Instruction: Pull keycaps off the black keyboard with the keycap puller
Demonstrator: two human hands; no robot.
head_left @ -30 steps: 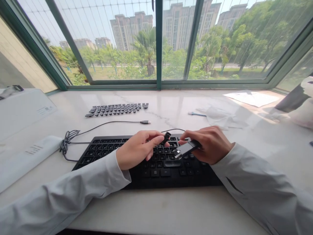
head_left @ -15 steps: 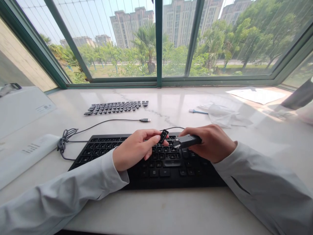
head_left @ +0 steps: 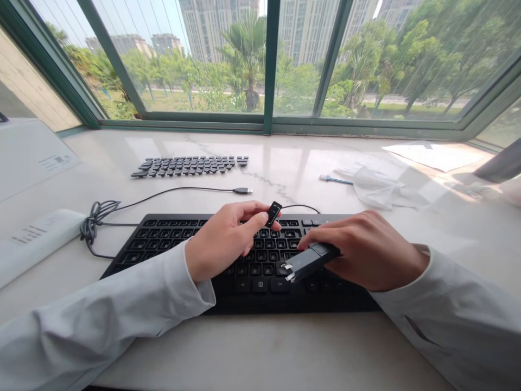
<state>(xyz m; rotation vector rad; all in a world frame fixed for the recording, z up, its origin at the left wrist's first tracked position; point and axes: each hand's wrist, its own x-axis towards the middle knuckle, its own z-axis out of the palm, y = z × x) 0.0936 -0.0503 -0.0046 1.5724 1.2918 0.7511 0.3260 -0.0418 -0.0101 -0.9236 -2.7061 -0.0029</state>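
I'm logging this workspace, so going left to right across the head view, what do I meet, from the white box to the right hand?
White box, coiled cable, left hand, black keycap it holds, dark tool with metal prongs, right hand holding that tool.

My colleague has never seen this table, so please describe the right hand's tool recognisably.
Find the black keyboard before the window. Over it, the right hand holds a dark, bar-shaped tool. Unlike the keycap in the left hand, it ends in shiny metal prongs.

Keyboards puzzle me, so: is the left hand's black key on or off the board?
Off: the left hand pinches the black key clear of the keyboard, whose bare slots show.
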